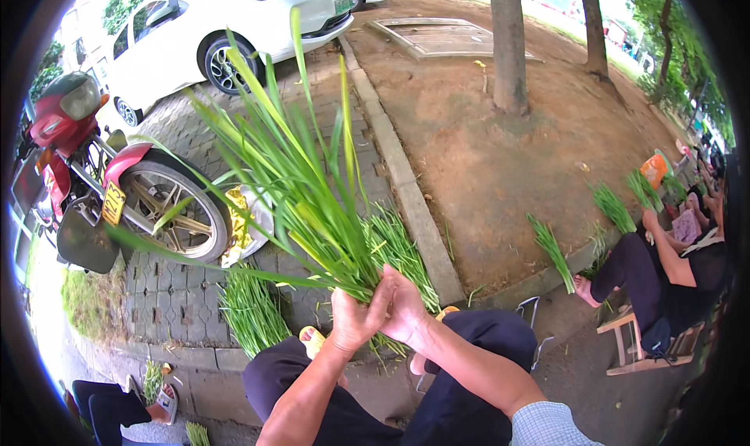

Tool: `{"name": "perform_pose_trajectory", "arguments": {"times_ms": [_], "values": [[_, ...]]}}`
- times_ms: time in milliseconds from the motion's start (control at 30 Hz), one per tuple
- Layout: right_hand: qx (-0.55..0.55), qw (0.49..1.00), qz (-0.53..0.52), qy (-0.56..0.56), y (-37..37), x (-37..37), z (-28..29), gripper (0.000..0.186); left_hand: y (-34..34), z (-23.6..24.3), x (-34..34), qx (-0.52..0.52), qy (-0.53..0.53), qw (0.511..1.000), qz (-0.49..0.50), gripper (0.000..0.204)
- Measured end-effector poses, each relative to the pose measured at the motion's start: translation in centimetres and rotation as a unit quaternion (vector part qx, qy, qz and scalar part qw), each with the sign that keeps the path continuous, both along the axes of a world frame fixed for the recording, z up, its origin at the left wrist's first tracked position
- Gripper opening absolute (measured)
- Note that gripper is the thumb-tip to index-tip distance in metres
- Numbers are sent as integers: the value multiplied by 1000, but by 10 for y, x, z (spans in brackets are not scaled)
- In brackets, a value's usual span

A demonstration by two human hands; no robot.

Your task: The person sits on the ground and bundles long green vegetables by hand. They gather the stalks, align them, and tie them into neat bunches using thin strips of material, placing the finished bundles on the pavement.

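Note:
My left hand [355, 318] and my right hand [402, 309] are closed together around the stems of a large, upright, fanned bunch of long green leafy greens [305, 204], some leaves yellowish. Cut stems poke out below my hands. Behind the bunch, a pile of greens [402, 262] lies on the paving beside the curb, and another pile [254, 313] lies to the left near my sandaled foot. A white container with yellow scraps [255, 219] sits beside the motorcycle wheel, partly hidden by leaves.
A red motorcycle [109, 188] and a white car [187, 32] stand at upper left. A curb [408, 188] borders bare soil with trees [509, 63]. At right, another person [672, 282] on a wooden seat holds greens near several bunches [551, 251]. Another person's legs [105, 411] show at lower left.

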State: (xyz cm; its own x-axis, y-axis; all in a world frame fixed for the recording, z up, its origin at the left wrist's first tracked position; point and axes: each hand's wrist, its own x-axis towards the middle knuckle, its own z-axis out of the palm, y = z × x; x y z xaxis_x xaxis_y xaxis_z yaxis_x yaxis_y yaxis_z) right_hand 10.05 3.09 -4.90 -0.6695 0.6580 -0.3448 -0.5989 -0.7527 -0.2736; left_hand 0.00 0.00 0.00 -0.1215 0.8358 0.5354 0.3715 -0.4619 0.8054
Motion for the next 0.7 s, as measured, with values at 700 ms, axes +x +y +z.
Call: {"name": "perform_pose_trajectory", "arguments": {"times_ms": [700], "values": [[245, 959, 37, -138, 11, 8, 39, 42, 1, 9, -22, -284, 9, 959, 11, 33]]}}
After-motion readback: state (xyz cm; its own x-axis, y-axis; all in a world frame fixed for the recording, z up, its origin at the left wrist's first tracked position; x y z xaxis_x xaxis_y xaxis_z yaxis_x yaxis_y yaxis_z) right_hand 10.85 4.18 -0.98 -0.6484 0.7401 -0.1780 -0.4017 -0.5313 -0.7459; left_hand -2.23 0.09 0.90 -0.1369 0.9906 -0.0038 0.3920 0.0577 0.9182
